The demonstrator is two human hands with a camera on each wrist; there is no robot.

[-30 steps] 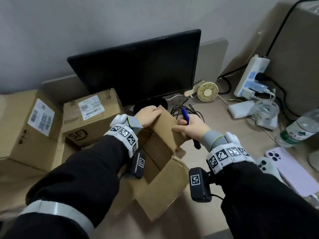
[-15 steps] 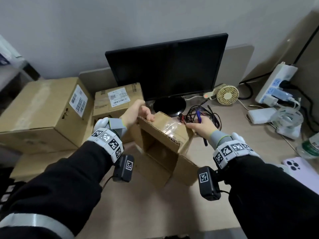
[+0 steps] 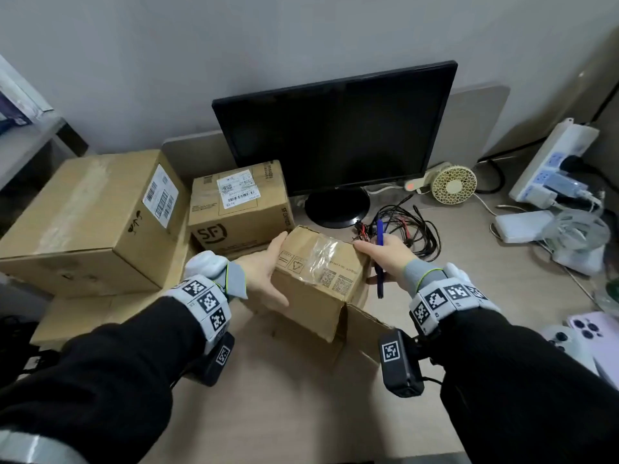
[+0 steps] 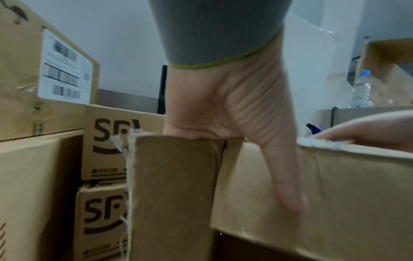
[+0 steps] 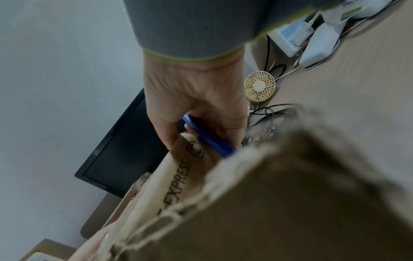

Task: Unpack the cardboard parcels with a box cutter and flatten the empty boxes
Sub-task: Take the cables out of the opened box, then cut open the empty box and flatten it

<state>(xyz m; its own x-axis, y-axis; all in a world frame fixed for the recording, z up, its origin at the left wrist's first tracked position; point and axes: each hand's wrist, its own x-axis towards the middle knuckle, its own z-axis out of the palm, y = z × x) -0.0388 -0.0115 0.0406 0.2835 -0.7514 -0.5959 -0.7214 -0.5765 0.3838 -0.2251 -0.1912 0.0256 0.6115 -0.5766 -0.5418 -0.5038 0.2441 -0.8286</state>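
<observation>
A small brown cardboard box [image 3: 315,272] sits between my hands at the desk's middle, its taped side with QR codes facing up and its loose flaps [image 3: 365,333] hanging toward me. My left hand [image 3: 264,272] grips its left side, thumb [image 4: 281,176] down the near face, fingers hidden behind the side panel [image 4: 174,194]. My right hand [image 3: 385,259] holds the blue box cutter [image 3: 379,259] in its curled fingers, while the index finger reaches onto the box's upper right edge. The right wrist view shows the blue box cutter [image 5: 208,137] against the box's printed wall [image 5: 178,176].
A large sealed box [image 3: 90,222] and an SF box [image 3: 237,205] stand at the left, on flattened cardboard [image 3: 100,316]. A monitor [image 3: 335,128] is behind; tangled cables [image 3: 408,229], a small fan [image 3: 454,185], a power strip [image 3: 549,162] and a phone [image 3: 593,336] lie right.
The small box has been turned over between both hands: its opening faced up a second ago, and its taped side is on top now. The head view has swung left.
</observation>
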